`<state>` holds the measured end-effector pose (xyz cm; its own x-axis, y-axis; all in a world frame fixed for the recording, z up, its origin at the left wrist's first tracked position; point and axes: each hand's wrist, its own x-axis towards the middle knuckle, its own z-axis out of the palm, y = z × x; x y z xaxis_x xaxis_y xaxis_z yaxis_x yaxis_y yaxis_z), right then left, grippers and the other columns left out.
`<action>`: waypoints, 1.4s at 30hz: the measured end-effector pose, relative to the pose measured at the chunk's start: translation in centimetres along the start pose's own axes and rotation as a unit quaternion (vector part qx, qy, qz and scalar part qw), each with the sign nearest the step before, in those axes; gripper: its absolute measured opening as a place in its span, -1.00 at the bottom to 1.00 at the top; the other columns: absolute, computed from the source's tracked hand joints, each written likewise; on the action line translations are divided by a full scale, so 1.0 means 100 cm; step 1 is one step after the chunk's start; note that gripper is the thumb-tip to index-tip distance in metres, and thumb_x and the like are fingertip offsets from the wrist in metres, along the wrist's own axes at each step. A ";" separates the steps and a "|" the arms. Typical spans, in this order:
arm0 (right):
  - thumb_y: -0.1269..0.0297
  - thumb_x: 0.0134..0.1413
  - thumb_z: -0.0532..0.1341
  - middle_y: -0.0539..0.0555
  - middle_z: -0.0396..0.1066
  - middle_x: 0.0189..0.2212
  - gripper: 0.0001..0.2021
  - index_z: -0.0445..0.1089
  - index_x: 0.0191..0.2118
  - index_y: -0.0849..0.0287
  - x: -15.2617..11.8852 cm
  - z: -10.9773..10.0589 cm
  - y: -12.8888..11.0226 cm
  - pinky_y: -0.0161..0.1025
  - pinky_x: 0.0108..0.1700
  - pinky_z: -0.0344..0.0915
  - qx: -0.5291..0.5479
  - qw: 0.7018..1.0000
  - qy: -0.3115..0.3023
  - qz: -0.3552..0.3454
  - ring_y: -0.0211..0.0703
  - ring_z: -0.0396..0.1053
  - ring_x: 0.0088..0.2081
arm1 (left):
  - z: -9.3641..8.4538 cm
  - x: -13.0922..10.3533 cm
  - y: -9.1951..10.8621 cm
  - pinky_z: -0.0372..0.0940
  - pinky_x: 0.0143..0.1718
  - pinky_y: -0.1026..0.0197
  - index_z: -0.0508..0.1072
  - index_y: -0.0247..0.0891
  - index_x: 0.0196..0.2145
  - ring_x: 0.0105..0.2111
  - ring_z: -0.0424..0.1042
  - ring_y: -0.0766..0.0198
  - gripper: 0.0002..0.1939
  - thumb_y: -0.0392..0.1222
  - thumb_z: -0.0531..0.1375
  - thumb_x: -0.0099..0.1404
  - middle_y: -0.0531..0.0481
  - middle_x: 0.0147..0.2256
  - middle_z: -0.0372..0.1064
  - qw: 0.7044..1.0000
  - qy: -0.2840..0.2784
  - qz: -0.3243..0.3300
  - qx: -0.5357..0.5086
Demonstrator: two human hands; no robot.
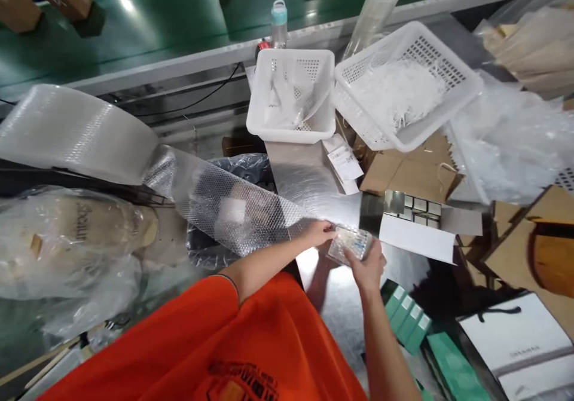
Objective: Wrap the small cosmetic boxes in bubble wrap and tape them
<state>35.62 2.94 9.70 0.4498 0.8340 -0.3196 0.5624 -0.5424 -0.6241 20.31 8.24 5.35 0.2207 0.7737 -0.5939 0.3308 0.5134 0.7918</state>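
A strip of bubble wrap (242,210) runs from a large roll (76,132) at the left to my hands over the metal table (309,174). At its end is a small flat box-like item (352,244), covered by the clear wrap; what it is I cannot make out. My left hand (320,233) pinches the bubble wrap at the item's left edge. My right hand (368,266) grips the wrapped item from the right, thumb on top and fingers around the far side.
Two white plastic baskets (291,135) (403,141) stand at the back, one with shredded filler. An open white carton (417,239) with small boxes lies to the right, near green boxes (408,314) and a white paper bag (520,341). A green conveyor (170,18) crosses behind.
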 end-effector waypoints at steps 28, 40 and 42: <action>-0.19 -0.15 0.31 0.53 0.20 0.20 0.10 -0.09 0.36 0.42 -0.023 0.037 -0.046 0.18 0.17 0.17 -0.199 0.977 -0.010 0.072 0.48 0.19 0.21 | -0.107 -0.012 -0.042 0.28 0.04 0.07 0.45 -0.19 0.05 0.04 0.26 0.07 -0.62 -0.39 0.17 0.28 -0.14 0.07 0.26 0.859 -0.007 0.205 0.469; -0.03 0.19 0.08 0.46 0.25 0.18 -0.31 0.08 0.27 0.41 -0.119 0.030 0.025 0.11 0.19 0.19 -0.137 0.967 0.213 0.002 0.21 0.20 0.22 | -0.117 -0.011 -0.041 0.21 0.14 0.04 0.34 -0.27 0.19 0.11 0.28 -0.02 -0.49 -0.25 0.21 0.29 -0.22 0.15 0.22 0.808 -0.040 0.217 0.546; 0.07 0.20 0.05 0.53 0.26 0.14 -0.35 0.11 0.25 0.47 -0.158 0.018 0.066 0.15 0.16 0.21 -0.157 0.931 0.282 0.169 0.30 0.22 0.20 | -0.117 -0.010 -0.042 0.23 0.13 0.03 0.33 -0.28 0.21 0.10 0.29 -0.03 -0.52 -0.27 0.15 0.33 -0.24 0.15 0.23 0.796 -0.053 0.224 0.560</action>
<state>30.96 -13.66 9.36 0.8815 0.4717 0.0206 0.4569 -0.8413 -0.2889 8.00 9.70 4.29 0.6028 0.7204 -0.3431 0.7948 -0.5038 0.3385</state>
